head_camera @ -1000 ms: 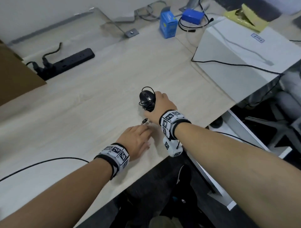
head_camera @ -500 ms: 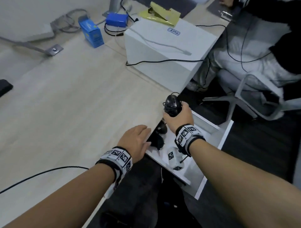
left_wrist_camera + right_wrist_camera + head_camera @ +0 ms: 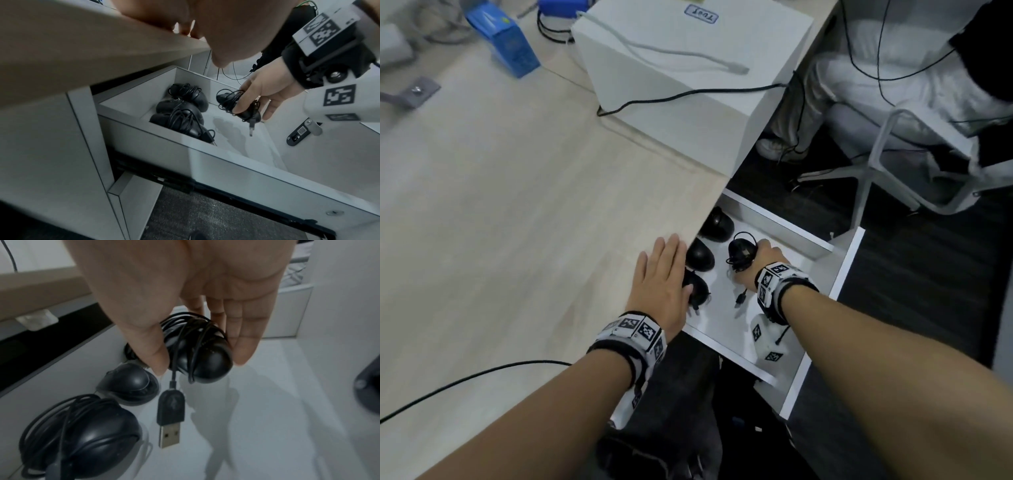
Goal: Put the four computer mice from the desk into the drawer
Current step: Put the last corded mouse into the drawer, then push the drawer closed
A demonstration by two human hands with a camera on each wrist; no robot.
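Observation:
My right hand (image 3: pixel 756 267) grips a black mouse (image 3: pixel 740 254) (image 3: pixel 202 356) wrapped in its own cable, just above the white floor of the open drawer (image 3: pixel 835 274). Its USB plug (image 3: pixel 169 417) dangles free below the thumb (image 3: pixel 152 353). Three more black mice lie in a row along the drawer's left side: the far one (image 3: pixel 717 224), the middle one (image 3: pixel 700 255) and the near one (image 3: pixel 697 289), partly hidden by my left hand. My left hand (image 3: pixel 659 284) rests flat, fingers straight, on the edge of the wooden desk (image 3: pixel 517 212) over the drawer.
A white box (image 3: pixel 688 75) with a black cable across it stands at the desk's far right corner, a blue carton (image 3: pixel 505 44) behind it. A black cable (image 3: pixel 465 378) crosses the desk near me. Beyond the drawer is a white chair frame (image 3: pixel 887 154).
My right hand has carried the wrapped mouse off the desk, past its edge and down into the drawer. My left hand slid right to the desk edge.

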